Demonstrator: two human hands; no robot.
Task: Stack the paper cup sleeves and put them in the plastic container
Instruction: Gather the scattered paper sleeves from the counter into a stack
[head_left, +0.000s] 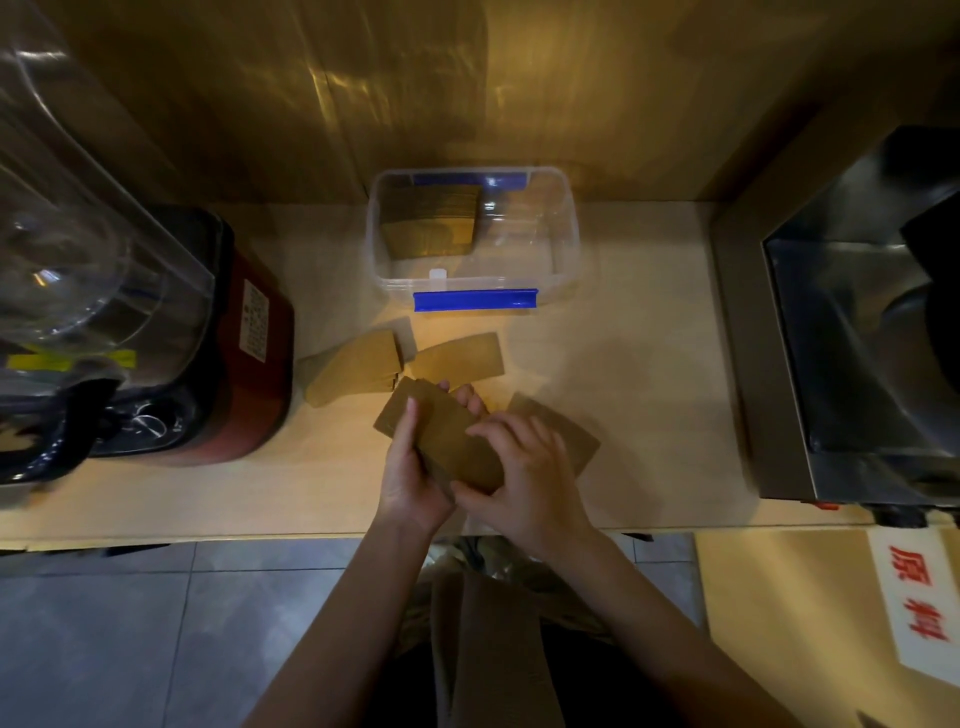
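Note:
A stack of brown paper cup sleeves (448, 440) is held above the front of the counter by both hands. My left hand (413, 480) grips its left side, thumb on top. My right hand (519, 478) holds the near right end, fingers laid across it. Loose sleeves lie on the counter: a small pile (353, 368) to the left, one sleeve (462, 356) behind the hands and one sleeve (566, 431) partly under my right hand. The clear plastic container (566, 244) with blue latches stands open at the back, a stack of sleeves (431, 221) in its left half.
A blender with a red base (249, 364) and a clear jar stands at the left. A metal appliance (852, 353) fills the right side. The wooden wall runs behind the container. The counter edge (260, 535) is just below my wrists, with a tiled floor beneath.

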